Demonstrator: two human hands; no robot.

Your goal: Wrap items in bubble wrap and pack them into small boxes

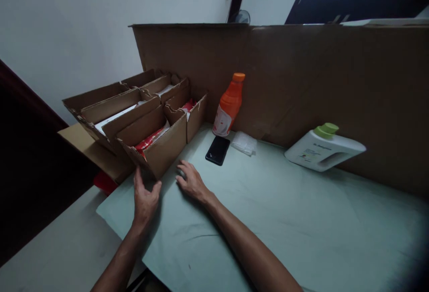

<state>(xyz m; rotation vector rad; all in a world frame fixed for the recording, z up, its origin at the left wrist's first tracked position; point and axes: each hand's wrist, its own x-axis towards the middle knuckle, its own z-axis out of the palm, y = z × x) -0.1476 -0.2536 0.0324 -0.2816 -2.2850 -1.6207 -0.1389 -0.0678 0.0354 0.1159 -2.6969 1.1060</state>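
Pale green tabletop [301, 220] lying under both bare hands.
Left hand [145, 200] and right hand [191, 181] are resting, fingers apart, just before the cardboard box [160, 149].

Beside the orange bottle [230, 106] with its white label: a black phone [217, 150], brown cardboard boxes [152, 122] holding red-and-white packets [149, 139], a white jug [323, 151] capped green, all on pale green cloth [301, 220].

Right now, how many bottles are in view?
2. An orange bottle stands upright against the cardboard wall, behind the phone. A white bottle with a green cap lies on its side farther right. The boxes may hide more.
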